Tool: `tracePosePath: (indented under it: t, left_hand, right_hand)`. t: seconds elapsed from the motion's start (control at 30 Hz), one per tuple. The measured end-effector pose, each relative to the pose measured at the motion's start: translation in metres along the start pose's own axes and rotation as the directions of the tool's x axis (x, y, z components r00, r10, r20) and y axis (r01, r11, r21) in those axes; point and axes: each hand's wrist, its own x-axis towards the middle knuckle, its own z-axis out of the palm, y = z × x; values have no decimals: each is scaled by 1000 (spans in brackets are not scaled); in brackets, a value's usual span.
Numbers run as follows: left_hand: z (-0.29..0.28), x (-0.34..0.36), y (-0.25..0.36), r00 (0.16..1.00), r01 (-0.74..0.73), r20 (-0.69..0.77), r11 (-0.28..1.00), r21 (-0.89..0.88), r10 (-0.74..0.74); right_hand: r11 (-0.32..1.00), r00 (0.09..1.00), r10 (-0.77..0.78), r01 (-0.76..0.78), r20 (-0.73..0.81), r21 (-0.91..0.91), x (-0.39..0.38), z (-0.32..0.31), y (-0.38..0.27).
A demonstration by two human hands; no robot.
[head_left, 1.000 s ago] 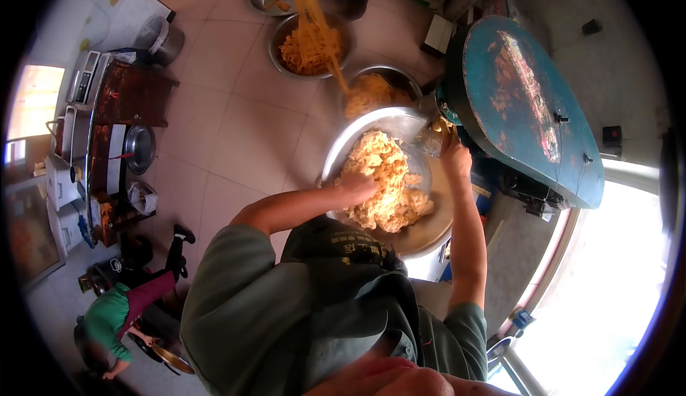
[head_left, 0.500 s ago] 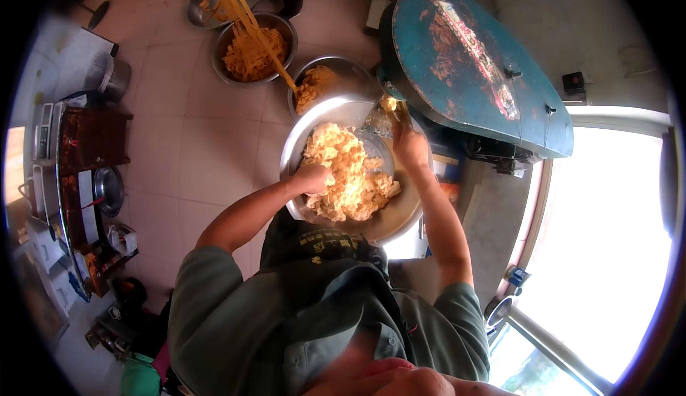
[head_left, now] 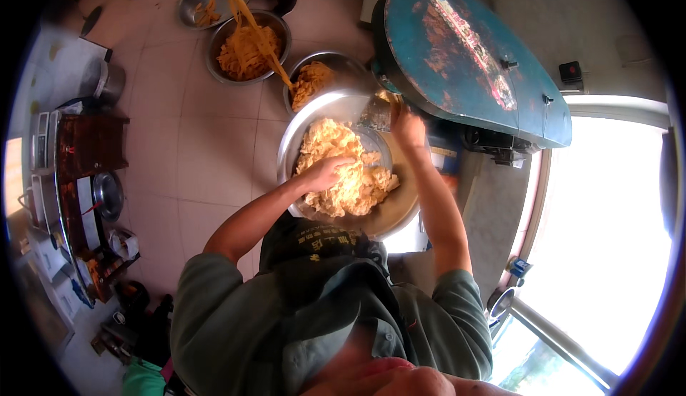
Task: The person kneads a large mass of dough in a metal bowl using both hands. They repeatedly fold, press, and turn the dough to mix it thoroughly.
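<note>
A big steel basin (head_left: 288,144) stands in front of me with lumpy, pale yellow dough (head_left: 330,139) in it. My left hand (head_left: 325,173) lies on the near left part of the dough. Its fingers curl into the dough and their tips are partly hidden. At the basin's far right rim, my right hand (head_left: 409,131) is closed around the handle of a flat scraper (head_left: 376,114). The scraper's broad grey blade points left over the basin, apart from the main mass of dough.
Behind the basin, yellow strips hang down into steel bowls (head_left: 286,53) of cut strips. A worn teal machine housing (head_left: 457,60) stands at the far right, close to my right hand. A brown shelf unit (head_left: 93,142) is at the left, and a bright window (head_left: 593,239) at the right.
My left hand has moved up and to the right over the dough, its fingers reaching farther across. My right hand keeps the scraper by the far right rim, shifted slightly.
</note>
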Motion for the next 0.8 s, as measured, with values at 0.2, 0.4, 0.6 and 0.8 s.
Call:
tracePosePath:
  t: [0.2, 0.4, 0.6, 0.8]
  left_hand:
    - [17, 2, 9, 983, -106, -132, 985, 135, 124]
    - [18, -7, 17, 931, -168, -287, 961, 219, 228]
    - [28, 1, 34, 954, -216, -161, 952, 215, 253]
    - [38, 4, 12, 967, -126, -195, 974, 190, 164]
  right_hand:
    - [990, 947, 71, -28, 313, -140, 13, -1, -18]
    - [999, 995, -20, 23, 99, -24, -25, -29, -8]
    - [999, 999, -40, 40, 33, -2, 1, 3, 12]
    - [999, 988, 30, -33, 153, 17, 7, 25, 8]
